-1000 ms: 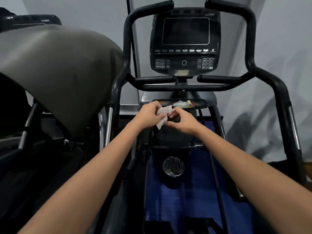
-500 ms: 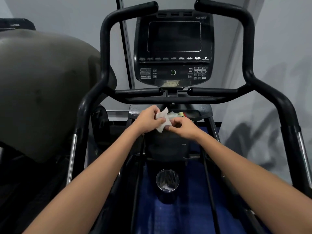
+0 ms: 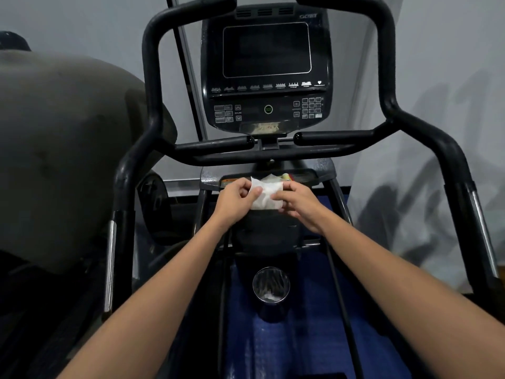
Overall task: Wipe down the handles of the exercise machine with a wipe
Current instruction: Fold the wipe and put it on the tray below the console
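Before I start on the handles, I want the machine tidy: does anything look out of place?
Only small litter: something crumpled and white, with a yellow scrap, lies in the tray under the console. The handles look intact. Both hands hold the wipe.

A person's left hand (image 3: 237,198) and right hand (image 3: 297,202) pinch opposite edges of a white wipe (image 3: 266,196), held spread between them in front of an exercise machine's dark console (image 3: 266,67). Black handles (image 3: 216,144) curve around the console, above and beside the hands. A metal cup (image 3: 271,287) sits below, between the forearms, over blue flooring (image 3: 314,324).
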A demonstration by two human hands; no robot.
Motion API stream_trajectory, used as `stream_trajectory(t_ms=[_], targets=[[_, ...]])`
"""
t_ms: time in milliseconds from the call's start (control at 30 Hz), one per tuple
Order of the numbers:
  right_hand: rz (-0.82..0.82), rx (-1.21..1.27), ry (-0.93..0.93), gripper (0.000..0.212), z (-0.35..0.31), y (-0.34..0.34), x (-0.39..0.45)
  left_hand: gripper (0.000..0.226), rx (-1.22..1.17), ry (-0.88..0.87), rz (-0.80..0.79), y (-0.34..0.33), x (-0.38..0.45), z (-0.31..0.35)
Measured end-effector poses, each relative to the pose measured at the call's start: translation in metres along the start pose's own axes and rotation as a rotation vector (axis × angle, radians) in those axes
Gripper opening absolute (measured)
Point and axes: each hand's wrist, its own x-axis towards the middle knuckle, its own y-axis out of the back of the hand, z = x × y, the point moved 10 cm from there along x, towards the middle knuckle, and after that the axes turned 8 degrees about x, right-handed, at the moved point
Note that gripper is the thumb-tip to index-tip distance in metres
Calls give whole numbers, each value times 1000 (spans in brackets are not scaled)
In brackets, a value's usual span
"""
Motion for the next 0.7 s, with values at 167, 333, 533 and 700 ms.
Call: stream_trajectory(t_ms=[167,333,533,700], targets=[[125,-272,151,21,-1,9,-3,21,45,36,2,-5,-9,-7],[165,-650,188,22,6,11,17,23,367,36,-47,-14,3,-37],[120,-925,125,22,32,16,74,48,888,-22,-230,-51,55,-77],[98,-1065,40,27,37,29,126,55,927,59,-383,-74,95,-110]])
